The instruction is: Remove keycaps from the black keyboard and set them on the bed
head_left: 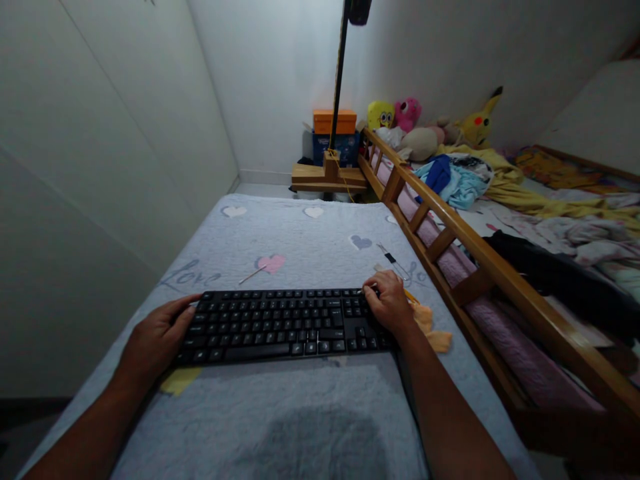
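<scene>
A black computer keyboard [270, 327] lies across the middle of a cloth-covered table, its keys facing up. My left hand [156, 337] grips its left end, thumb near the top corner and the other fingers partly hidden at the edge. At the right end, my right hand [390, 300] is closed over the top corner, covering some of the number keys. A cotton swab [253, 274] rests behind the keyboard. Near my right hand lie a thin metal tool with a black band [390, 257] and a crumpled orange cloth [430, 328], partly hidden by my forearm.
The light blue tablecloth [300, 247] has printed hearts. Along the right runs a wooden bed rail [465, 233], with clothes and plush toys beyond it. A wooden stand [330, 175] with a black pole and an orange box [335, 121] are at the back wall.
</scene>
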{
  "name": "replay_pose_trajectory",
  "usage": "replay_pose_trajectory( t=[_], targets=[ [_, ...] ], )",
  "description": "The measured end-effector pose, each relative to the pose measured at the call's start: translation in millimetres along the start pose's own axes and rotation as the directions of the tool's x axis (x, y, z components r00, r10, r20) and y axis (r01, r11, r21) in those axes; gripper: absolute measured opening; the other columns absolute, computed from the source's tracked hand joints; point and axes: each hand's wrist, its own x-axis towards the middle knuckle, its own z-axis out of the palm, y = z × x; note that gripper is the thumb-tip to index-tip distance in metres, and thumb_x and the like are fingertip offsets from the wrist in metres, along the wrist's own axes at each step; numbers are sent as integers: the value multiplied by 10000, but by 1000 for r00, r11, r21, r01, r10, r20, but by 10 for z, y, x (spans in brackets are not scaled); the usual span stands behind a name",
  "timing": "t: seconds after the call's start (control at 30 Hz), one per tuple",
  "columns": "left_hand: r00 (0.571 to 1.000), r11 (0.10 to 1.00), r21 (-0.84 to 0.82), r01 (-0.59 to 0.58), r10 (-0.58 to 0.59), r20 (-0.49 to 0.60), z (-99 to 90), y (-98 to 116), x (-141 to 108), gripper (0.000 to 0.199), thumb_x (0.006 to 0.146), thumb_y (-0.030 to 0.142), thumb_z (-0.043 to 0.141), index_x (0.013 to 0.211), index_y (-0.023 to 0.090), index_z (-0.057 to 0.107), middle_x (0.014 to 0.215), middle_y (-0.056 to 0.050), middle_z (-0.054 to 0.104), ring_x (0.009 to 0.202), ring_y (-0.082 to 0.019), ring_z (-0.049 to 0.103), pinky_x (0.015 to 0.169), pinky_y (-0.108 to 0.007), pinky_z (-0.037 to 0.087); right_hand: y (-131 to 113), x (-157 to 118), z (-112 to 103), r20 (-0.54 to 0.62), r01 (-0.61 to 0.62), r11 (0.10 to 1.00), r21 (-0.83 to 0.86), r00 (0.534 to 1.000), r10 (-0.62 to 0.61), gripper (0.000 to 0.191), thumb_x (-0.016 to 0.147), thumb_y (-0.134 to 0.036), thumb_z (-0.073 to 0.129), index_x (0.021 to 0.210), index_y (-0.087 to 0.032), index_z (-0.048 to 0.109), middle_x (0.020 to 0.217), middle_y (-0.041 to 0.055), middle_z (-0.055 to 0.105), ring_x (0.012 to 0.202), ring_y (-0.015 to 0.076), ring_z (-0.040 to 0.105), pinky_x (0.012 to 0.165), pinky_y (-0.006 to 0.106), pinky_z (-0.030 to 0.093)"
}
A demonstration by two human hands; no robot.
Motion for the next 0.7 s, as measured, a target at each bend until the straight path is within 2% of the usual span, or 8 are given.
replay_pose_trajectory(
  t=[0.27,0.47,0.7],
  targets=[
    [1000,1000,12,5,-5,3,-7,10,3,533,825,487,408,1188,184,653,1165,-88,691,1053,-255,637,947,-369,470,3,19,18,-3,-10,1000,-25,1000,10,135,845,-181,522,755,-215,617,822,47,660,957,238,513,887,392,327],
    [1000,1000,19,0,0,9,-1,-13,5,537,832,492,398,1196,186,646,1182,-97,680,1079,-259,622,954,-380,460,-13,12,-27,36,-6,1000,-4,999,6,124,821,-168,526,725,-211,592,789,40,647,914,229,516,870,390,330],
    [1000,1000,18,-4,4,19,-1,-3,7,537,830,484,394,1195,179,645,1188,-97,679,1078,-261,625,967,-378,454,-4,21,-6,18,-21,1000,-18,1000,21,128,838,-179,531,757,-211,624,821,44,663,928,234,509,857,390,323]
  ],
)
